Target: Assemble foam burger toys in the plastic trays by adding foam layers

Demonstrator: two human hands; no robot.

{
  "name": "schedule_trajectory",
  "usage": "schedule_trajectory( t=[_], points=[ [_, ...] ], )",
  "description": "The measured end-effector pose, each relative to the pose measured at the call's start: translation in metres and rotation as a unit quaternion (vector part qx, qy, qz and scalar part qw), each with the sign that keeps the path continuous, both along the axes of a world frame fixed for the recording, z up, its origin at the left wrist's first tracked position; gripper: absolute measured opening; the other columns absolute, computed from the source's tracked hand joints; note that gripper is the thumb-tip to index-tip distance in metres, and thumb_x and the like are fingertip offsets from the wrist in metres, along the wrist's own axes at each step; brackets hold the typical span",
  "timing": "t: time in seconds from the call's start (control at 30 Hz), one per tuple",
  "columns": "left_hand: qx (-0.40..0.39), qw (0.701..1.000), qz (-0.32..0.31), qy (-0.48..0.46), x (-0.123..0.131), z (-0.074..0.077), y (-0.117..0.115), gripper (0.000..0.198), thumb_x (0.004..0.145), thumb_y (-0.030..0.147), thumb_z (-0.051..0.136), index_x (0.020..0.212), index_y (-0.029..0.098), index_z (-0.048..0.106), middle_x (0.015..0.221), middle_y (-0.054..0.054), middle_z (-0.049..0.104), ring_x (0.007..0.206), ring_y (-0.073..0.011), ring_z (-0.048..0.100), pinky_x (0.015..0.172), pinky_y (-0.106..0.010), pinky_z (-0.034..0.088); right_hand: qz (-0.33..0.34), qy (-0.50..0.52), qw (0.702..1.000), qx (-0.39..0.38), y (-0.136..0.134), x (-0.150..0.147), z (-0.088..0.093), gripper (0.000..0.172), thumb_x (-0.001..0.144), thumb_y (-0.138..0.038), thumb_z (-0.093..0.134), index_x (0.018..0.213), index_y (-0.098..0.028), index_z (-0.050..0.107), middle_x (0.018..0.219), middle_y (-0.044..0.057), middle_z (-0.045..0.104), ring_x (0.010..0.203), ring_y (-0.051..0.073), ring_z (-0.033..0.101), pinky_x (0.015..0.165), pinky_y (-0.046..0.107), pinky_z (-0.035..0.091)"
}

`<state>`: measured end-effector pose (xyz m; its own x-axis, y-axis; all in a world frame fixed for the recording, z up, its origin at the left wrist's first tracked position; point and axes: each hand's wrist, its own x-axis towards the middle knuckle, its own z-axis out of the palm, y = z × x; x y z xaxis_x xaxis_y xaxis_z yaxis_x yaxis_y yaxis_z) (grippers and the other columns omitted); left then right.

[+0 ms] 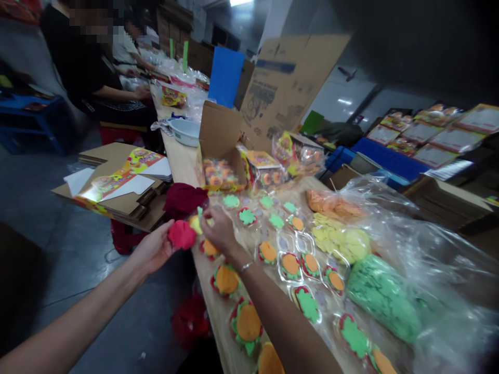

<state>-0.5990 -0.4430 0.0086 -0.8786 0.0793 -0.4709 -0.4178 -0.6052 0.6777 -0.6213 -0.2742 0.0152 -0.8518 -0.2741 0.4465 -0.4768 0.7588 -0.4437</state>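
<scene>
My left hand is out past the table's left edge, its fingers closed on a red scalloped piece. Close by, my right hand is bent over the table edge with its fingertips pinched together. What they hold is blurred; a yellow piece and a bit of green show beside them. Below the right hand, stacks topped with orange discs over green and red layers line the edge. Further right, green scalloped pieces and more stacks sit in clear plastic trays.
A dark red heap lies by the edge, near flat printed cartons. Bags of orange pieces, yellow pieces and green pieces lie right. An open box stands behind. Other people sit further up the table.
</scene>
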Motion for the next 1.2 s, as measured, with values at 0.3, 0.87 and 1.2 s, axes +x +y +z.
schedule_trajectory(
  t=[0.3, 0.87, 1.2],
  points=[
    [-0.003, 0.996, -0.035, 0.086, 0.013, 0.013, 0.008, 0.025, 0.084, -0.007, 0.049, 0.090, 0.008, 0.068, 0.083, -0.007, 0.073, 0.064, -0.0140, 0.069, 0.057, -0.023, 0.060, 0.049, -0.019, 0.983, -0.177, -0.002, 0.029, -0.002, 0.019, 0.090, -0.028, 0.052, 0.102, -0.017, 0.061, 0.106, 0.008, 0.064, 0.098, 0.016, 0.059, 0.089, 0.028, 0.048],
    [0.037, 0.994, -0.073, 0.068, 0.017, 0.020, 0.019, 0.021, 0.091, 0.009, 0.049, 0.094, 0.007, 0.070, 0.087, -0.012, 0.072, 0.068, -0.0165, 0.068, 0.064, -0.026, 0.060, -0.006, -0.115, 0.946, -0.303, 0.001, 0.031, 0.007, 0.016, 0.079, -0.024, 0.063, 0.094, -0.018, 0.062, 0.098, 0.004, 0.062, 0.089, 0.015, 0.058, 0.084, 0.028, 0.050],
    [-0.403, 0.869, -0.060, 0.280, -0.017, 0.000, 0.010, 0.028, 0.069, 0.014, 0.068, 0.097, 0.016, 0.073, 0.096, -0.008, 0.071, 0.087, -0.0218, 0.064, 0.080, -0.027, 0.050, 0.003, -0.278, 0.911, -0.304, 0.011, 0.000, -0.005, 0.012, 0.077, -0.019, 0.068, 0.083, -0.016, 0.058, 0.073, -0.003, 0.062, 0.066, 0.010, 0.058, 0.066, 0.021, 0.048]
  ],
)
